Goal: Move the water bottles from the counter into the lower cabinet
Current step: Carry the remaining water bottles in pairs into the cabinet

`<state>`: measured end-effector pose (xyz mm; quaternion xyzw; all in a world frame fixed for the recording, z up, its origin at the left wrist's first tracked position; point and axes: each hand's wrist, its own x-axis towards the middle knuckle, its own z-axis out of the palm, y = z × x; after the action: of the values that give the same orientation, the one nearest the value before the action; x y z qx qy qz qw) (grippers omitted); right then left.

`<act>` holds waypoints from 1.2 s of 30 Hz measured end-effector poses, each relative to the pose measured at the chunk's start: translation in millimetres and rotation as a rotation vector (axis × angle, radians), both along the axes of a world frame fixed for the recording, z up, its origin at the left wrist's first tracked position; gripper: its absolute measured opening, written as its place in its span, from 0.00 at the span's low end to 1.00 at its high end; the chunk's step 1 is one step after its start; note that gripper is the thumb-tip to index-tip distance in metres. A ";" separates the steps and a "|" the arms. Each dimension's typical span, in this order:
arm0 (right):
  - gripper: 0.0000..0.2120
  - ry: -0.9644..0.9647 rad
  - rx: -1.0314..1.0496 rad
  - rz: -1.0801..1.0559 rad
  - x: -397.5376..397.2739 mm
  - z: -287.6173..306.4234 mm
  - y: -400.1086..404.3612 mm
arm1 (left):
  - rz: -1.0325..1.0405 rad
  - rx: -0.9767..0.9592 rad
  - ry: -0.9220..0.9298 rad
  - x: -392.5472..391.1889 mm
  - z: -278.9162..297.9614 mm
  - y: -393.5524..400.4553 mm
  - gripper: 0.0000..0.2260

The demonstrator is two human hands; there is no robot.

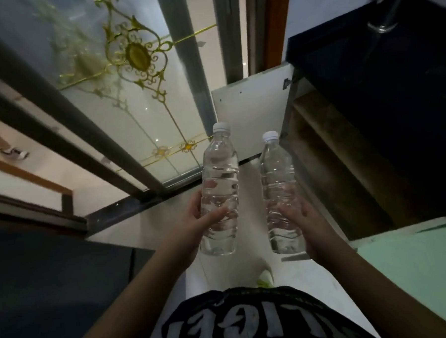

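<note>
I hold two clear water bottles with white caps, both upright, over the pale floor. My left hand [193, 222] grips the left water bottle [219, 174] around its lower half. My right hand [303, 220] grips the right water bottle [277, 173] the same way. To the right the lower cabinet [340, 162] stands with its white door [250, 115] swung out, and wooden shelves show inside. The dark counter [383, 88] lies above the cabinet. Both bottles are to the left of the cabinet opening, just in front of the door.
A glass sliding door with gold ornament [134, 83] and dark frames fills the left. A second cabinet door, pale green [415, 259], juts out at the lower right. A chrome pole [389, 12] rises from the counter. A dark cabinet face [54, 281] is at the lower left.
</note>
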<state>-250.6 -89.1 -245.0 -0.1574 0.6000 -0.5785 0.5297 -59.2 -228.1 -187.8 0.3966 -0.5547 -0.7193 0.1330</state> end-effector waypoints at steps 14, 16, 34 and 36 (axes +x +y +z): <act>0.26 -0.070 0.068 -0.381 -56.3 -24.9 -91.6 | -0.395 0.178 -0.029 -137.8 -53.7 -167.0 0.27; 0.26 -0.080 0.063 -0.486 -58.8 -28.5 -112.2 | -0.460 0.187 -0.034 -155.8 -58.9 -194.1 0.21; 0.23 -0.173 0.150 -0.840 -132.1 -124.3 -151.9 | -0.985 0.199 -0.273 -315.9 -160.6 -236.9 0.31; 0.24 -0.182 0.168 -0.866 -146.6 -139.7 -151.4 | -0.991 0.167 -0.301 -333.4 -168.9 -232.8 0.25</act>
<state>-397.2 -240.5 -384.7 0.2034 0.6064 -0.7076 0.3003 -392.6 -460.9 -356.7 0.1949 -0.6294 -0.6727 -0.3366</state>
